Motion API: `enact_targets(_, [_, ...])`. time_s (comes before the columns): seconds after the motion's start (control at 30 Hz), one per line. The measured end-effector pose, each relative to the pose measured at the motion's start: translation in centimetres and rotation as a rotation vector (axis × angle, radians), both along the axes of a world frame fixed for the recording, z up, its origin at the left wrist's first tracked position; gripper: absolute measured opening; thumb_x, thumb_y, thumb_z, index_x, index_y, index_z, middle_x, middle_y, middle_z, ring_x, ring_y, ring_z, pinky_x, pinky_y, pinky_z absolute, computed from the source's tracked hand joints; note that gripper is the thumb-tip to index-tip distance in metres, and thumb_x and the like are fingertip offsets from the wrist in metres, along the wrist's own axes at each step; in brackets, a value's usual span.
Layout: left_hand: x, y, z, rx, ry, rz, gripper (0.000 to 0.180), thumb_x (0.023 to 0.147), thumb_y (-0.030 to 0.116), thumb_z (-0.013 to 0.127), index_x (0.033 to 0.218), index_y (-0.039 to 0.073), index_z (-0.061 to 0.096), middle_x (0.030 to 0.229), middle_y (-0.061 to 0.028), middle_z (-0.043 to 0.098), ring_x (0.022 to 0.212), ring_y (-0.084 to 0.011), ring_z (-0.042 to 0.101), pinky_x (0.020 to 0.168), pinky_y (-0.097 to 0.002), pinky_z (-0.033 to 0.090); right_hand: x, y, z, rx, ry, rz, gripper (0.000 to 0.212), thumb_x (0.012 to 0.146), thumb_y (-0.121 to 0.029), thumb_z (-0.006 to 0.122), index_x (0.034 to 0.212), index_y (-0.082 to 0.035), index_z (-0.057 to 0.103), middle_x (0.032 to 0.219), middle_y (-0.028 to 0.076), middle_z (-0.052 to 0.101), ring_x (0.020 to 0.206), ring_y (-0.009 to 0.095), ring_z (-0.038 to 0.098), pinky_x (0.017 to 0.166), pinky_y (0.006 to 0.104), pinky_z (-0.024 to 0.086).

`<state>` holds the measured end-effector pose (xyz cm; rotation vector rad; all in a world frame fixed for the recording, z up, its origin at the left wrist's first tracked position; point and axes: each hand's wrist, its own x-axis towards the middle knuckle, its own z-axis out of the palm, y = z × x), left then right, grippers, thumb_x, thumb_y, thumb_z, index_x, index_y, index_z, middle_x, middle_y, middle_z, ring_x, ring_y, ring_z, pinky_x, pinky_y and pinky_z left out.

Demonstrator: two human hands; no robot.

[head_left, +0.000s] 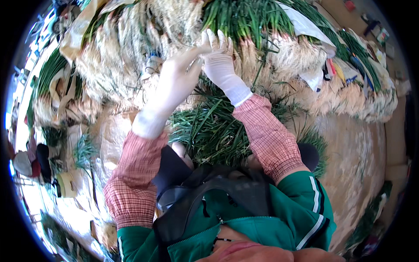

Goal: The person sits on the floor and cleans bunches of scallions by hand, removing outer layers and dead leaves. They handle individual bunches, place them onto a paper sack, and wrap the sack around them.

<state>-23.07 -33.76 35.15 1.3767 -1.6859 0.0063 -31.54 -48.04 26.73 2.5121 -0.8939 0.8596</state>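
My left hand, in a white knit glove, reaches toward my right hand with its fingers stretched out and the thumb apart. It is slightly blurred, and its fingertips overlap the edge of my right hand. My right hand, also gloved in white, is raised with fingers extended and slightly spread. No held thing shows in either hand. Just beyond them lie bundles of spring onions with green leaves and pale stems. Their whitish stringy roots face me. Below my hands is a pile of loose green leaves.
A pale sheet lies over bundles at the far right. More bundled onions stand at the left. Clear plastic sheeting covers ground at the left, near a cream-coloured container. Brown ground extends at the right.
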Motion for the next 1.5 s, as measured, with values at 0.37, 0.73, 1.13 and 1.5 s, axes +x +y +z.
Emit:
enact_targets(0.37, [-5.2,-20.4,-9.9,0.548,0.626,0.121,0.045,0.088,0.031,0.058,0.112,-0.007,0.053,0.081,-0.0103,0.062,0.072,-0.0191,0.061,0.069,-0.0341,0.05,-14.0,-13.0,3.0,0.043,0.241,-0.298,0.064,0.085,-0.014,0.057,0.143,-0.016,0.03,0.136,0.021,0.039,0.096,0.032,0.061,0.076,0.0385,0.054])
enact_targets(0.73, [-12.4,-14.2,-15.4,0.631,1.22,-0.394,0.051,0.083,0.01,0.062,0.13,0.003,0.044,0.118,-0.0065,0.054,0.102,-0.0173,0.055,0.089,-0.0317,0.046,-25.9,-15.8,-1.5,0.098,0.188,-0.456,0.073,0.081,-0.012,0.062,0.145,-0.019,0.029,0.146,0.013,0.032,0.129,0.033,0.039,0.1,0.041,0.042])
enact_targets(1.13, [-4.6,-7.4,-10.4,0.727,1.126,-0.351,0.032,0.091,0.021,0.053,0.121,0.008,0.057,0.106,-0.0042,0.065,0.096,-0.0129,0.061,0.086,-0.0274,0.045,-14.7,-5.1,-4.8,0.286,0.155,-0.28,0.029,0.08,-0.036,0.063,0.084,-0.008,0.066,0.079,0.012,0.066,0.073,0.028,0.065,0.068,0.0394,0.051])
enact_targets(1.5, [-5.7,-7.7,-13.8,0.522,1.574,-0.41,0.021,0.098,0.019,0.048,0.105,0.001,0.056,0.083,-0.0038,0.058,0.077,-0.0153,0.059,0.077,-0.0329,0.054,-16.3,2.5,-7.4,1.015,-0.74,-0.031,0.015,0.088,-0.012,0.058,0.091,-0.004,0.07,0.072,0.005,0.067,0.055,0.011,0.054,0.053,0.0259,0.044])
